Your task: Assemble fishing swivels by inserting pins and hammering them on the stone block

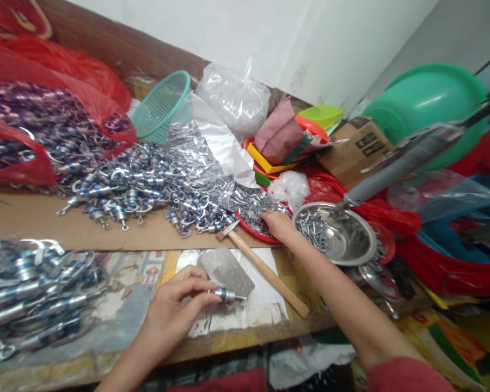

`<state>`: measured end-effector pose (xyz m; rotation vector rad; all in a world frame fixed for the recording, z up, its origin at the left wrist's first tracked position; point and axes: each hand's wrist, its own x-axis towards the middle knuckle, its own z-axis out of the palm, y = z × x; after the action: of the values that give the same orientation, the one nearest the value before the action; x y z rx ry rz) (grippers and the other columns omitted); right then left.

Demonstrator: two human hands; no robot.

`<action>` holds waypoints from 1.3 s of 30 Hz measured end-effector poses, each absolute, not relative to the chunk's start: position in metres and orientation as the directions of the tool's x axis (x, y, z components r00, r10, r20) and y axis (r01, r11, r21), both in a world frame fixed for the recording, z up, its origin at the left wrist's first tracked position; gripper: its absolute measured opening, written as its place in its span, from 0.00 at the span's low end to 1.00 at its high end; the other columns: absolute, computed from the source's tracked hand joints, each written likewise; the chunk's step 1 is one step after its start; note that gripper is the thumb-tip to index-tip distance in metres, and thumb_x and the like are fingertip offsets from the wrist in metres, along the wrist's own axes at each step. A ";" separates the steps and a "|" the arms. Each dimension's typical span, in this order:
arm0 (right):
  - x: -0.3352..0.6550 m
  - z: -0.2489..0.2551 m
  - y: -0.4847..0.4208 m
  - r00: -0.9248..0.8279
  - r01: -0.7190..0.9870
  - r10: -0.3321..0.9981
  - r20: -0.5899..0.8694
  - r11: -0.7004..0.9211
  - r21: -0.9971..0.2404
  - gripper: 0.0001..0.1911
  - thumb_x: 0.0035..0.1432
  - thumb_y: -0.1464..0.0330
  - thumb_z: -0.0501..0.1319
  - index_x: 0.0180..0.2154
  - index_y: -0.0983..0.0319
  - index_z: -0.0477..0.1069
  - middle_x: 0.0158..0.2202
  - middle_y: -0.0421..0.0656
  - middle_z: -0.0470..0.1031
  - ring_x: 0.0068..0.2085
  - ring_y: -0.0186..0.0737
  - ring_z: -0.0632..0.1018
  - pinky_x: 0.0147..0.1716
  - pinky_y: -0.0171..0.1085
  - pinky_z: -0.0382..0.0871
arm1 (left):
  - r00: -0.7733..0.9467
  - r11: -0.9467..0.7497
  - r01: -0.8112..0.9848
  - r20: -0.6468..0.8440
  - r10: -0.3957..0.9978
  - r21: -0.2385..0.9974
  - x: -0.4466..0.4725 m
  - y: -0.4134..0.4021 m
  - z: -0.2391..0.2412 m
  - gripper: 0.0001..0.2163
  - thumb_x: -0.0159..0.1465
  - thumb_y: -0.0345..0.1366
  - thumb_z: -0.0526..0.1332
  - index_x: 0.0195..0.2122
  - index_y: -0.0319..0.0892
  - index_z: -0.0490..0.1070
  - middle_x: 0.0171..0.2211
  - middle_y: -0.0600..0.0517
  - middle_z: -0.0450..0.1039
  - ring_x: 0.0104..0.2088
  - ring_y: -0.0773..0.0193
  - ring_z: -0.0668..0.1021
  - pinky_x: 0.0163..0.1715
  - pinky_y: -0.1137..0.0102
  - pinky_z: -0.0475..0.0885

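My left hand (182, 299) is closed, pinching a small silver-and-blue metal fitting (225, 294) between thumb and fingers. A thin pin juts from the fitting's right end. It is held over the near edge of a grey metal block (224, 268) that lies on white paper. My right hand (276, 224) reaches into a red tray (256, 235) heaped with small flat metal pieces (251, 207). Its fingers are curled and their tips are hidden among the pieces, so what they pinch cannot be made out. A hammer (265, 269) with a wooden handle lies between my hands, beside the block.
A steel bowl (365, 247) holding metal pins (312, 231) stands right of the tray, under a grey tool (408, 160). Similar fittings are piled at the back (126, 179) and near left (28, 294). Behind are a red bag (36, 166), a teal basket (161, 109) and a carton (353, 152).
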<state>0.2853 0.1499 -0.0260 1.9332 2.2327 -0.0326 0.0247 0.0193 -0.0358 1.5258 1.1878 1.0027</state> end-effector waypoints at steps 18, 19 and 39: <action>0.203 0.001 0.044 -0.086 0.462 0.988 0.131 0.156 -0.873 0.06 0.47 0.69 0.63 0.28 0.65 0.76 0.26 0.44 0.78 0.27 0.36 0.77 0.28 0.32 0.70 | 0.108 -0.087 0.104 0.076 0.991 0.991 0.028 0.015 -0.035 0.16 0.49 0.29 0.66 0.41 0.44 0.74 0.22 0.58 0.72 0.25 0.68 0.75 0.30 0.75 0.71; 0.195 0.002 0.033 -0.119 0.378 0.983 0.143 0.178 -0.909 0.04 0.46 0.70 0.64 0.26 0.65 0.76 0.25 0.44 0.77 0.27 0.36 0.77 0.28 0.33 0.70 | 0.107 -0.096 0.092 0.086 0.991 0.991 0.029 0.015 -0.034 0.17 0.49 0.29 0.66 0.42 0.44 0.73 0.22 0.58 0.72 0.25 0.68 0.76 0.31 0.76 0.71; 0.201 -0.013 -0.007 -0.382 0.454 0.615 0.690 0.775 -0.439 0.16 0.51 0.79 0.60 0.43 0.65 0.70 0.37 0.49 0.75 0.38 0.38 0.76 0.35 0.35 0.72 | 0.124 -0.007 0.095 -0.005 0.992 0.995 0.025 0.011 -0.008 0.02 0.49 0.32 0.64 0.21 0.44 0.77 0.23 0.53 0.76 0.26 0.65 0.76 0.28 0.75 0.69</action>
<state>0.2010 -0.0071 -0.0126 1.4785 3.7803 -0.4066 0.0251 0.0114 -0.0076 1.3362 1.1848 1.0709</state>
